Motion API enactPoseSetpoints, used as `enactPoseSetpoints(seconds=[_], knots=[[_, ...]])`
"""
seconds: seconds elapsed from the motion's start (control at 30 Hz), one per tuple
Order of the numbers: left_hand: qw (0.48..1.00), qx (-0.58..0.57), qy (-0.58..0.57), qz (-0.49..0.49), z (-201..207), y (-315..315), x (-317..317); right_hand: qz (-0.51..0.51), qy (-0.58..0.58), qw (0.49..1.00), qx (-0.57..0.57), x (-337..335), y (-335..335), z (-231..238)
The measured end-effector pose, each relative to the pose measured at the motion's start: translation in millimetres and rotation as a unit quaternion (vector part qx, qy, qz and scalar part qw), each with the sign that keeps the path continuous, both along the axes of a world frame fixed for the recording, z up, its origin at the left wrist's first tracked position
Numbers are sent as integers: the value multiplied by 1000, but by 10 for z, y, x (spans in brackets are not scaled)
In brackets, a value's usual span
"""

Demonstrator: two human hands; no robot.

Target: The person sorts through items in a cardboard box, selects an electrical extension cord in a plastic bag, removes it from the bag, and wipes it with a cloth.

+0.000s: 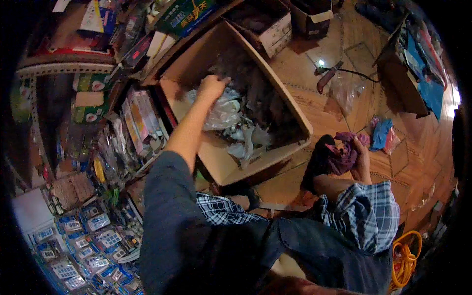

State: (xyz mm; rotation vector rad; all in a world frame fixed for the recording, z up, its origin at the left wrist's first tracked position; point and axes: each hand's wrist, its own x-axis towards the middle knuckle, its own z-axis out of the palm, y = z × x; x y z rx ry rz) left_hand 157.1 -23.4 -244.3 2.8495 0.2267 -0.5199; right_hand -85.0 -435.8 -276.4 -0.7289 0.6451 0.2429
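Note:
My left hand (pixel 212 89) reaches into a large open cardboard box (pixel 223 169), its fingers curled. Whatever they may grip is hidden. Just below that hand lies a heap of crumpled clear plastic bags (pixel 223 112), and dark, soft-looking items (pixel 265 96) fill the right side of the box. Off to the right, beside my knee, my right hand (pixel 363 160) holds a bunched maroon cloth (pixel 342 156). A blue and red packet (pixel 382 135) lies on the floor just past it.
Hanging packets (pixel 78 246) and shelved goods crowd my left. Smaller cartons (pixel 273 34) stand behind the box. A dark-handled tool with a cord (pixel 328 78), a clear bag (pixel 346 93) and another open carton (pixel 403 73) are on the wooden floor. A yellow cable coil (pixel 405 258) lies lower right.

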Motion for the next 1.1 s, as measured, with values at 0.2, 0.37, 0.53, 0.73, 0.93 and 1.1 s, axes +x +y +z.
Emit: enactPoseSetpoints(seconds=[0.2,0.37,0.53,0.73,0.93,1.1], knots=[[996,80,-42,3,-534,-336,163,9,49,998,-49,-224,-166,-278],[972,-160,-153,-83,-335,205,56,-36,106,993,-43,131,173,-159],[830,-543,77,97,269,362,-174,57,75,995,-33,95,129,-23],[707,-680,127,146,566,504,-275,7,69,997,-44,120,131,45],[715,-670,127,154,827,419,-482,35,33,999,-19,1,-101,-251],[833,-522,87,162,1317,874,-912,43,-1,999,17,197,125,26]])
